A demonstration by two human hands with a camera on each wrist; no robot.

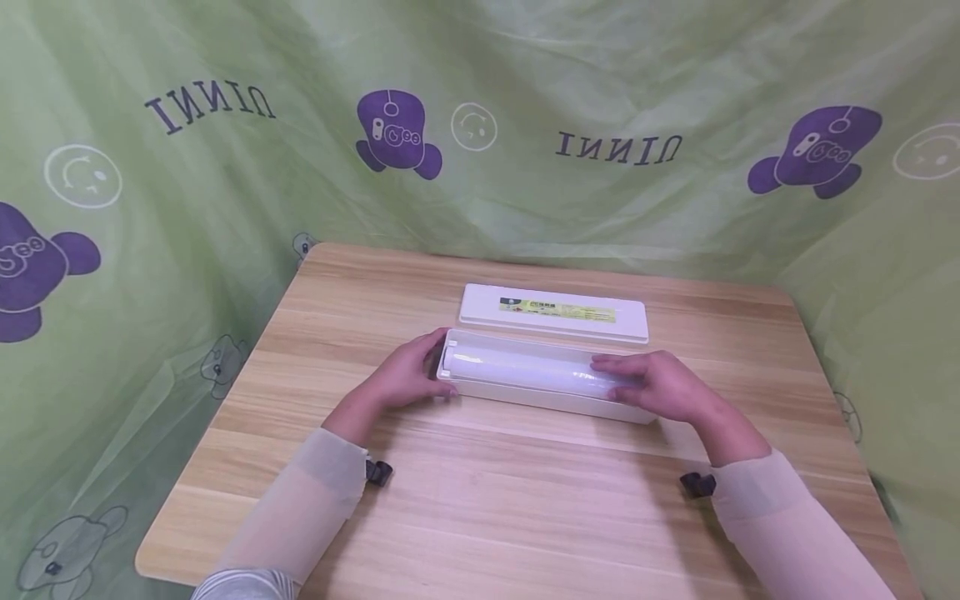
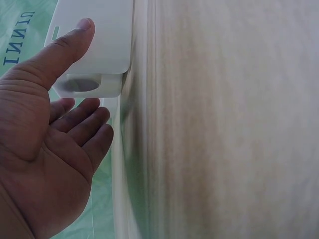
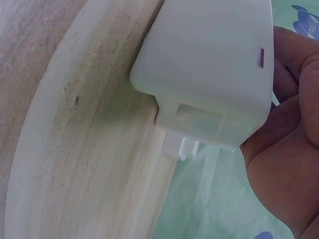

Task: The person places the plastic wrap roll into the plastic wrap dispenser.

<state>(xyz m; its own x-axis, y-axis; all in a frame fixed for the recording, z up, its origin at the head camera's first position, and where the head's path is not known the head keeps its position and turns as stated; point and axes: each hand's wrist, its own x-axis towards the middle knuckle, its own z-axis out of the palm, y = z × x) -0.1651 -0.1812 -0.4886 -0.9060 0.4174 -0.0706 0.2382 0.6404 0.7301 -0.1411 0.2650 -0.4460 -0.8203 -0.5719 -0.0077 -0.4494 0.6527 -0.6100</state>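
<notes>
A long white cling film box (image 1: pixel 543 400) lies on the table with its top off. Inside it is a roll of cling film (image 1: pixel 517 368), shiny and pale. My left hand (image 1: pixel 405 373) spans the box's left end, thumb on the front wall (image 2: pixel 107 47) and forefinger at the back corner. Its other fingers (image 2: pixel 87 119) stay loosely bent beside the end. At the right end, my right hand (image 1: pixel 667 387) reaches over the rim and holds the roll between thumb and fingers. From the right wrist, the box's end (image 3: pixel 209 64) hides those fingertips.
Behind the box lies its white lid (image 1: pixel 555 313), label up. Both stand on a wood-grain table (image 1: pixel 480 508) with rounded corners. A green printed curtain (image 1: pixel 510 200) hangs along the back and sides.
</notes>
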